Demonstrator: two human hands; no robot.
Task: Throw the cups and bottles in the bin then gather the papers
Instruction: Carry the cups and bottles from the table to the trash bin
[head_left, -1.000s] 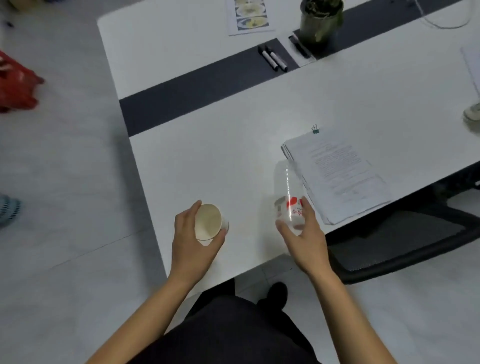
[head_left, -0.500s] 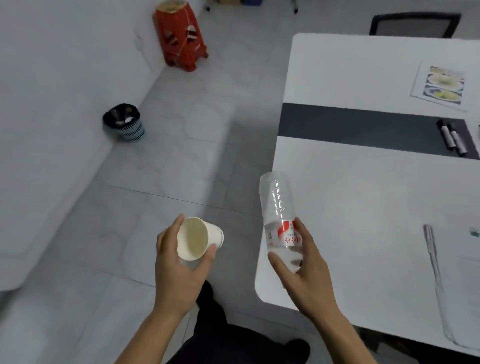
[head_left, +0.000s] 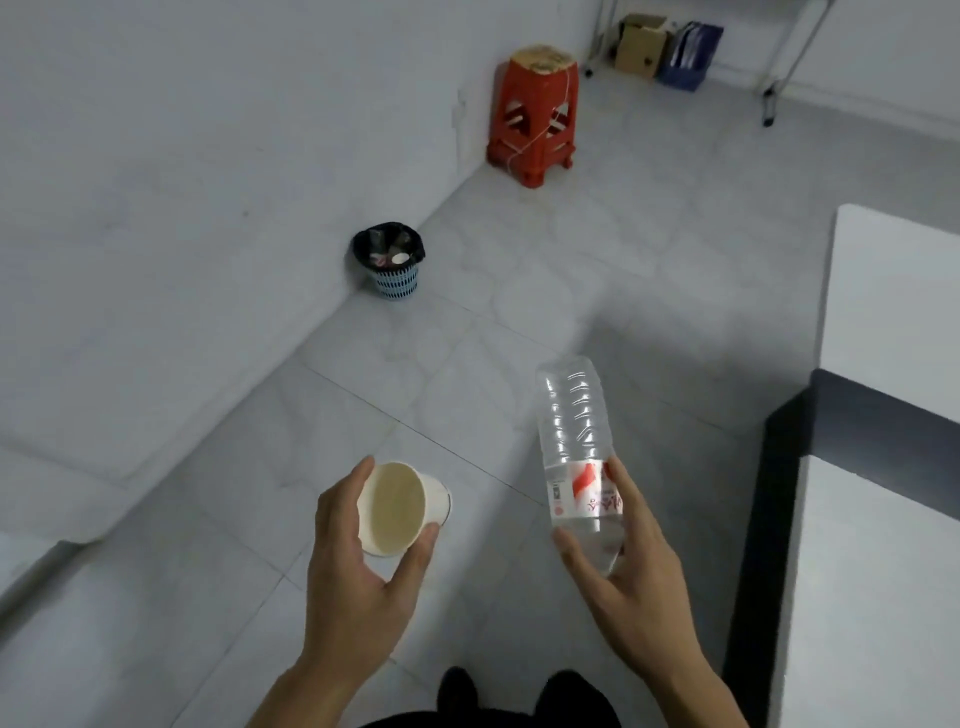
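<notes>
Risk: bin (head_left: 390, 273) stands against the wall (head_left: 208, 156), well ahead of you, so a throw from here could miss or bounce out (bottle looks light, near empty). Your left hand (head_left: 358, 561) grips the paper cup (head_left: 397, 506), mouth towards you. Your right hand (head_left: 634, 571) grips the clear ribbed red-labelled bottle (head_left: 574, 431). Both are well short of the bin.
</notes>
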